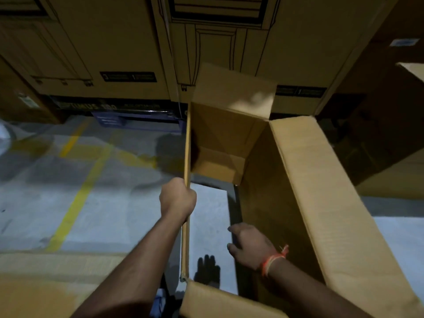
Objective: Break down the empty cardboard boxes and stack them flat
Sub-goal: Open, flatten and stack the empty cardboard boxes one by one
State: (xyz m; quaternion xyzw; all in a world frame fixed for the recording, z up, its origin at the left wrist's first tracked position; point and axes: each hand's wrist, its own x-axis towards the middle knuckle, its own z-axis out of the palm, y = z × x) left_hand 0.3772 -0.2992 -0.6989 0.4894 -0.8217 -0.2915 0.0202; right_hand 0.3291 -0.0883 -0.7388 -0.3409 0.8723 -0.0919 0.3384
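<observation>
A tall open cardboard box [309, 180] stands in front of me with its top flaps spread. Its bottom is partly open, so the grey floor shows through. My left hand [177, 198] is closed around the box's thin left wall edge. Inside the box, my right hand [249, 245] with an orange wrist thread has its fingers spread and rests against the lower edge of the right wall. One bottom flap [218, 166] is still folded across at the far end. A near flap [213, 301] juts toward me at the bottom.
Large printed cartons [110, 49] are stacked along the back wall. Flat cardboard [46, 283] lies on the floor at lower left. More cardboard [394, 180] sits at the right. The concrete floor [80, 180] has yellow painted lines.
</observation>
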